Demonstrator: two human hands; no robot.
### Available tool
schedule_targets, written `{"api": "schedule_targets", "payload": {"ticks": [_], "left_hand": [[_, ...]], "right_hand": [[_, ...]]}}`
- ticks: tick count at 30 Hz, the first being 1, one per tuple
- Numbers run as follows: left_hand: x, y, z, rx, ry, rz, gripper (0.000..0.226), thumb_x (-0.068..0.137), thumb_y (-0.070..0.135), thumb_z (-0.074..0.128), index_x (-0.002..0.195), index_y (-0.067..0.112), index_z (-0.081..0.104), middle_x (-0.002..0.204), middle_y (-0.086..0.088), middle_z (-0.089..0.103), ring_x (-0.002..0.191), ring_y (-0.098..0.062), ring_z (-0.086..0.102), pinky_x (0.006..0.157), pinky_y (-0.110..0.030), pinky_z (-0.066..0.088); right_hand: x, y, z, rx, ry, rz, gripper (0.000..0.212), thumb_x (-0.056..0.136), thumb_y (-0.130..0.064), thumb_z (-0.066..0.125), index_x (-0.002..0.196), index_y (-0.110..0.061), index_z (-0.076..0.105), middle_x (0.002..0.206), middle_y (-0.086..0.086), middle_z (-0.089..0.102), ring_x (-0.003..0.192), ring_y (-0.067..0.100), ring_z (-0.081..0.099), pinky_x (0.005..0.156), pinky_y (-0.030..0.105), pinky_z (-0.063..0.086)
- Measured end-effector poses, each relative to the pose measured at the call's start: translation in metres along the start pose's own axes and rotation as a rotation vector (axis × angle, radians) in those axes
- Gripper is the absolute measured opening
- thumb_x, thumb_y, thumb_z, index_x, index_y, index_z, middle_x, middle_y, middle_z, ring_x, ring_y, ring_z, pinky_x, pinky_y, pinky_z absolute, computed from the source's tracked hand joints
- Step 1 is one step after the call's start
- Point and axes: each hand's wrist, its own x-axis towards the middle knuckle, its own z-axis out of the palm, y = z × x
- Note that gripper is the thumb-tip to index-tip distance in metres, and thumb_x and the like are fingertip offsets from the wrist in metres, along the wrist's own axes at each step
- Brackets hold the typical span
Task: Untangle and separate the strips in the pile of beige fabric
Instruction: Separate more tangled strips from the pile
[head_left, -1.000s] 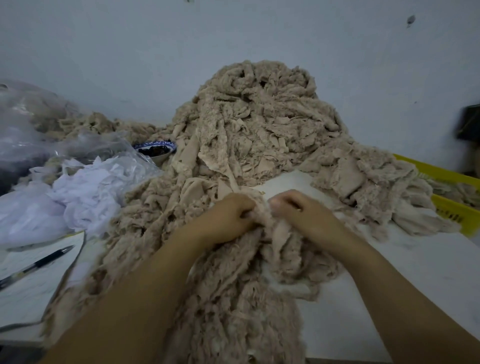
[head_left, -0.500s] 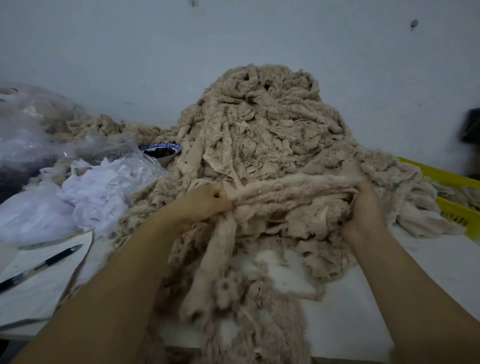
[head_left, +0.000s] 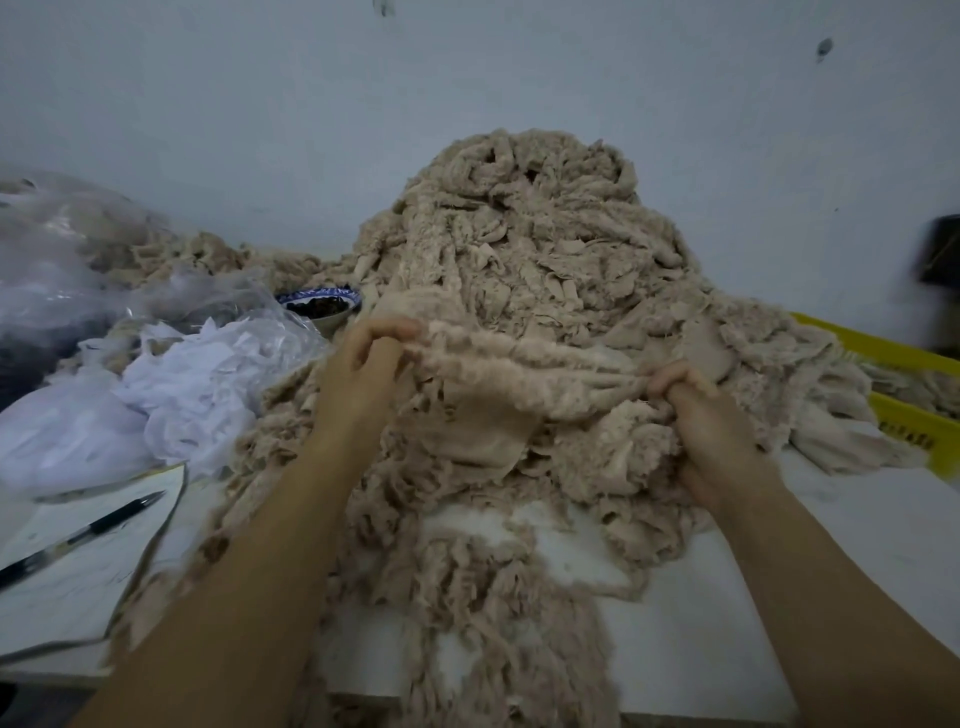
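A tall pile of tangled beige fabric strips (head_left: 524, 244) rises in the middle of the white table against the wall, and more strips spill down to the near table edge. My left hand (head_left: 363, 374) grips one end of a bunch of beige strips (head_left: 519, 358) that stretches level across the front of the pile. My right hand (head_left: 711, 431) grips the other end with curled fingers. Both forearms reach in from the bottom of the frame.
White crumpled plastic bags (head_left: 171, 384) lie at the left. A black pen (head_left: 88, 535) rests on paper (head_left: 67, 582) at the near left. A blue-rimmed bowl (head_left: 322, 306) sits behind the bags. A yellow crate (head_left: 904, 426) holding beige fabric stands at the right.
From side by side at the pile's front, my hands have moved apart, pulling a bunch of strips out level between them. Since half a second ago they have risen a little.
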Motion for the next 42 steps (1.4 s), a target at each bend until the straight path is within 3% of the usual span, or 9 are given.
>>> {"api": "schedule_targets", "payload": {"ticks": [5, 8, 12, 16, 22, 26, 33, 39, 42], "left_hand": [[-0.005, -0.012, 0.005, -0.526, 0.104, -0.37, 0.015, 0.091, 0.013, 0.064, 0.107, 0.013, 0.065, 0.09, -0.001, 0.071, 0.076, -0.011, 0.068, 0.06, -0.021, 0.054], [-0.003, -0.01, 0.008, -0.569, 0.097, -0.416, 0.019, 0.089, 0.008, 0.067, 0.108, 0.013, 0.066, 0.087, 0.002, 0.076, 0.077, -0.009, 0.071, 0.058, -0.021, 0.055], [-0.003, -0.01, 0.012, -0.531, 0.051, -0.421, 0.021, 0.092, 0.0, 0.06, 0.106, 0.014, 0.069, 0.096, 0.002, 0.075, 0.091, -0.011, 0.068, 0.082, -0.027, 0.057], [-0.007, -0.007, 0.013, -0.351, -0.047, -0.367, 0.034, 0.094, -0.005, 0.052, 0.107, 0.021, 0.07, 0.105, 0.014, 0.074, 0.106, -0.006, 0.061, 0.087, -0.025, 0.053], [-0.01, -0.011, 0.003, 0.05, 0.009, -0.159, 0.051, 0.1, 0.005, 0.046, 0.134, 0.042, 0.053, 0.121, 0.013, 0.062, 0.063, 0.0, 0.057, 0.063, -0.033, 0.049], [-0.006, -0.013, 0.0, -0.018, 0.243, -0.186, 0.057, 0.097, 0.008, 0.051, 0.143, 0.042, 0.041, 0.109, 0.008, 0.06, 0.085, -0.012, 0.061, 0.081, -0.046, 0.056], [-0.004, -0.009, 0.001, -0.534, 0.366, -0.353, 0.047, 0.097, -0.006, 0.048, 0.139, 0.015, 0.048, 0.136, -0.002, 0.053, 0.116, -0.015, 0.059, 0.093, -0.024, 0.053], [-0.01, 0.005, 0.016, -0.325, 0.177, -0.316, 0.038, 0.098, -0.002, 0.05, 0.123, 0.024, 0.062, 0.122, 0.01, 0.064, 0.108, -0.007, 0.064, 0.086, -0.024, 0.055], [-0.013, 0.018, 0.031, -0.169, -0.048, -0.214, 0.043, 0.098, -0.002, 0.05, 0.119, 0.034, 0.062, 0.114, 0.023, 0.065, 0.106, 0.005, 0.062, 0.079, -0.014, 0.054]], "right_hand": [[-0.01, -0.002, 0.003, -0.172, -0.018, -0.074, 0.028, 0.085, -0.024, 0.052, 0.062, -0.022, 0.066, 0.068, -0.006, 0.065, 0.062, 0.001, 0.06, 0.066, 0.027, 0.049], [-0.011, -0.007, 0.007, -0.719, -0.031, -0.182, 0.034, 0.098, -0.031, 0.049, 0.077, -0.01, 0.066, 0.066, 0.003, 0.064, 0.059, 0.007, 0.055, 0.061, 0.031, 0.038], [-0.01, -0.009, 0.023, -1.209, -0.13, -0.319, 0.036, 0.097, -0.05, 0.051, 0.084, -0.018, 0.063, 0.088, 0.0, 0.061, 0.085, 0.017, 0.056, 0.073, 0.035, 0.046], [-0.004, -0.005, 0.04, -1.233, -0.327, -0.195, 0.055, 0.092, -0.059, 0.057, 0.137, -0.027, 0.048, 0.133, -0.004, 0.049, 0.122, 0.016, 0.048, 0.095, 0.035, 0.046], [-0.002, 0.007, 0.031, -1.11, -0.283, -0.104, 0.021, 0.096, -0.04, 0.049, 0.083, -0.023, 0.048, 0.082, -0.001, 0.059, 0.07, 0.014, 0.053, 0.055, 0.03, 0.032], [-0.014, 0.009, 0.02, -0.959, -0.206, -0.075, 0.027, 0.089, -0.044, 0.045, 0.075, -0.022, 0.039, 0.072, -0.004, 0.044, 0.063, 0.014, 0.041, 0.056, 0.032, 0.028], [-0.018, 0.011, 0.01, -1.046, -0.282, 0.002, 0.023, 0.095, -0.037, 0.045, 0.079, -0.02, 0.042, 0.076, -0.001, 0.048, 0.067, 0.015, 0.043, 0.059, 0.033, 0.031], [-0.016, -0.003, 0.039, -1.194, -0.275, -0.227, 0.05, 0.085, -0.068, 0.047, 0.115, -0.029, 0.054, 0.116, -0.012, 0.043, 0.11, 0.008, 0.042, 0.086, 0.033, 0.04], [-0.021, -0.02, 0.076, -1.015, -0.413, -0.342, 0.063, 0.078, -0.078, 0.047, 0.121, -0.032, 0.055, 0.113, -0.019, 0.046, 0.103, -0.002, 0.046, 0.08, 0.02, 0.038]]}}
